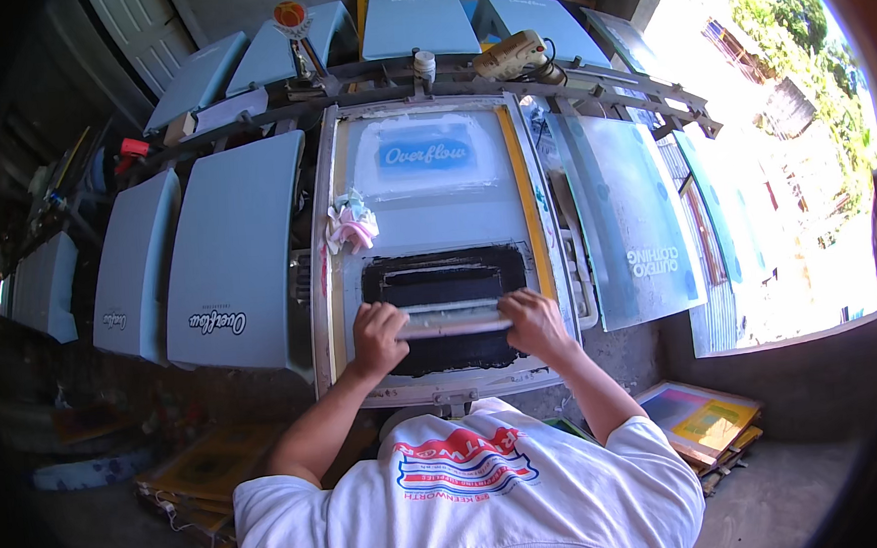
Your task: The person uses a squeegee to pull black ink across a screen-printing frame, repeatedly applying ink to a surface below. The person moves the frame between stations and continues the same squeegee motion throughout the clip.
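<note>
A blue-coated rectangular printing screen [434, 190] lies centre; similar pale-blue screens [234, 255] fan around; colourful framed screens [699, 419] lie stacked lower right.

White short-sleeved T-shirt [470, 491] (red-blue print).

One head-worn fisheye view looks steeply down and forward from above the person's chest, close over both hands gripping a squeegee [453, 321] on the printing screen [434, 190]. Beyond the grip the press arms curve away; the floor lies below it, daylight to its right. Straight edges bow toward the rim.
</note>
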Demonstrator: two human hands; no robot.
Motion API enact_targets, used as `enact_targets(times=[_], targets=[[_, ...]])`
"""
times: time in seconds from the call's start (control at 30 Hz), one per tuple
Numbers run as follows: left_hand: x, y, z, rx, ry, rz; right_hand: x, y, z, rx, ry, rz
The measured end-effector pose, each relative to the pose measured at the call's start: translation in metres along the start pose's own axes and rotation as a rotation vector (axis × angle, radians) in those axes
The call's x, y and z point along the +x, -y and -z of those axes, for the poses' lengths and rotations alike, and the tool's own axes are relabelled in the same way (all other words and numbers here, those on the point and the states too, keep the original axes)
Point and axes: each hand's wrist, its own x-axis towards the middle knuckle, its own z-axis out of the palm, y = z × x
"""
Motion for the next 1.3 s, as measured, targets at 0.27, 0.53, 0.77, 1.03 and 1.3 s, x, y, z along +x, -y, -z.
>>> enact_targets(times=[0.27, 0.53, 0.77, 1.03, 1.3], targets=[[-0.098, -0.037, 0.023, -0.018, 0.263, -0.101, -0.096, 0.043, -0.029, -0.076, 0.165, 0.024], [-0.127, 0.052, 0.036, 0.234, -0.177, 0.688, -0.107, 0.008, -0.017, 0.197, 0.04, -0.149], [-0.144, 0.109, 0.022, 0.055, -0.129, 1.202, -0.125, -0.077, -0.031, 0.261, -0.327, -1.038], [-0.111, 0.089, 0.031, 0.005, -0.162, 1.207, -0.126, -0.103, -0.051, 0.389, -0.354, -1.095], [-0.13, 0.093, 0.025, -0.188, -0.302, 1.201, -0.134, -0.096, -0.044, 0.456, -0.426, -0.998]])
